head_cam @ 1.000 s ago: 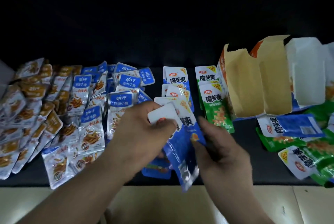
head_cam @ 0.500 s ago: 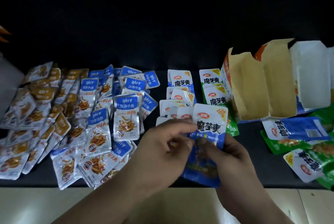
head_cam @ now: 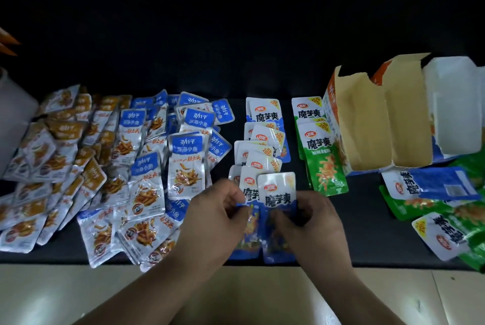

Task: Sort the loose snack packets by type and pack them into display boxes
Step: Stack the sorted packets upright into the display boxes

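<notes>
Two blue packets point(head_cam: 278, 193) held at six o'clock.
One is pinched by left hand point(head_cam: 212, 219) fingers, one by right hand point(head_cam: 312, 227) fingers; open boxes point(head_cam: 367, 128) at two o'clock.

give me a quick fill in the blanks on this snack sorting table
1. The left hand and right hand each hold a konjac packet whose bottom half is ____.
2. The green packets lie between the blue konjac column and the open display ____.
3. The brown packets lie farthest to the ____.
Missing: blue; boxes; left
</notes>
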`<action>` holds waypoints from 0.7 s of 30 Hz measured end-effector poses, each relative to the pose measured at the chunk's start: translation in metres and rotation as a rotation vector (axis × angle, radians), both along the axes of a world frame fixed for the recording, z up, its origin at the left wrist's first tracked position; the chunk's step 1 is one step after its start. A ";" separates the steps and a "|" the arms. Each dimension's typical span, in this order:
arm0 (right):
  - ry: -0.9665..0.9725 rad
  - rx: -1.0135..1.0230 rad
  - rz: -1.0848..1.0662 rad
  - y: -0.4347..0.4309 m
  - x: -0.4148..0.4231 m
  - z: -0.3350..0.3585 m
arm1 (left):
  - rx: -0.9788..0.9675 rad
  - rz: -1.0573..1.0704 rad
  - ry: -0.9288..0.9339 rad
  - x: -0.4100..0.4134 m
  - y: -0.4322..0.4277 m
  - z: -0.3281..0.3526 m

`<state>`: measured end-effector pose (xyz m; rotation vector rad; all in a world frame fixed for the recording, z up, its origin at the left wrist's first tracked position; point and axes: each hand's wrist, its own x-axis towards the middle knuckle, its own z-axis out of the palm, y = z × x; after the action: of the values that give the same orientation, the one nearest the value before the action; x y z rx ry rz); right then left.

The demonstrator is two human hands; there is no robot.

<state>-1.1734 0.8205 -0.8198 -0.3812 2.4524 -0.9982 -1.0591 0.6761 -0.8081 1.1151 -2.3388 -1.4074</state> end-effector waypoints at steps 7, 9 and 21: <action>0.110 0.127 0.165 -0.005 -0.006 -0.009 | -0.328 -0.101 -0.018 0.006 -0.012 -0.017; 0.160 0.178 0.211 -0.008 -0.001 -0.013 | -0.331 -0.132 -0.018 0.007 -0.010 -0.022; 0.189 -0.220 0.267 0.028 -0.009 -0.012 | -0.419 -0.283 0.136 -0.006 0.011 0.007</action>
<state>-1.1820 0.8480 -0.8322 -0.8884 2.3738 -1.1600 -1.0653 0.6870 -0.8007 0.5757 -2.5947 -0.9566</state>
